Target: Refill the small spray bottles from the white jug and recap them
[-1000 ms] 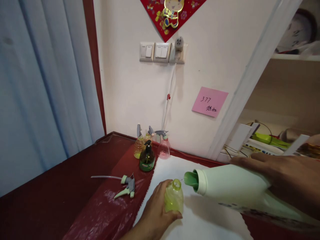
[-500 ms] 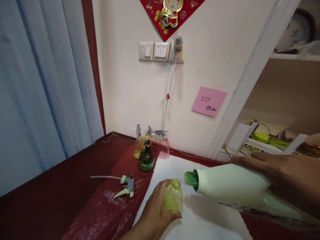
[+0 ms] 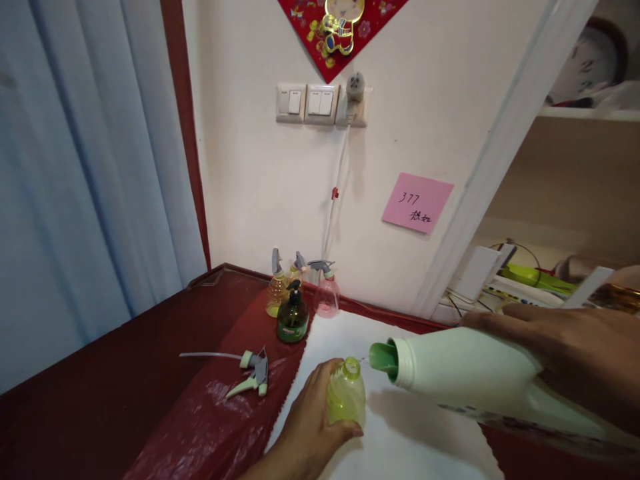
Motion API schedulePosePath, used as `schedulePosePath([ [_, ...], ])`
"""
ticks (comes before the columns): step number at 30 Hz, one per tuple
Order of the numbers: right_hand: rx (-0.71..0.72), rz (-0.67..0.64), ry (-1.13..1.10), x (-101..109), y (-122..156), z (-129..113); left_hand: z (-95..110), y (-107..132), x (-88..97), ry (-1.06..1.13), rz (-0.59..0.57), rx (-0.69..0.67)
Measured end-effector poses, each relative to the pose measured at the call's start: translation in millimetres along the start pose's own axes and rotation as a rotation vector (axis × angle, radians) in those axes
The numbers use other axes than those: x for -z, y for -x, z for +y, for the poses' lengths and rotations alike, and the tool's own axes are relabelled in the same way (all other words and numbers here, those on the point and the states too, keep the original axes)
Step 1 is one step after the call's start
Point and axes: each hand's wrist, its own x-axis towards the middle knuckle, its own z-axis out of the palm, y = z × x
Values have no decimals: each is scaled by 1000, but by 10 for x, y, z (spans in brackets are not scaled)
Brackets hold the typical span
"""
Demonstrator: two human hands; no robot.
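My left hand is wrapped round a small yellow-green bottle with no cap, standing upright on a white cloth. My right hand grips a large white jug tipped nearly on its side. The jug's green spout points left, just above and right of the small bottle's open mouth. A thin thread of liquid seems to run from the spout toward the mouth.
A loose trigger sprayer with a tube lies on the red plastic sheet. Three small spray bottles and a dark green pump bottle stand by the wall. Cluttered shelves are at right, a curtain at left.
Hardly anything has moved. The view has drifted slightly, and both hands keep their hold in the same pose.
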Motion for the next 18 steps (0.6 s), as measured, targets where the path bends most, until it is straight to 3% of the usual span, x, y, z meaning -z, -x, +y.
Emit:
schedulePosePath([
  [18,-31,-4,-5,-5,30,39,-59,-23,-7,-15,12,-18],
])
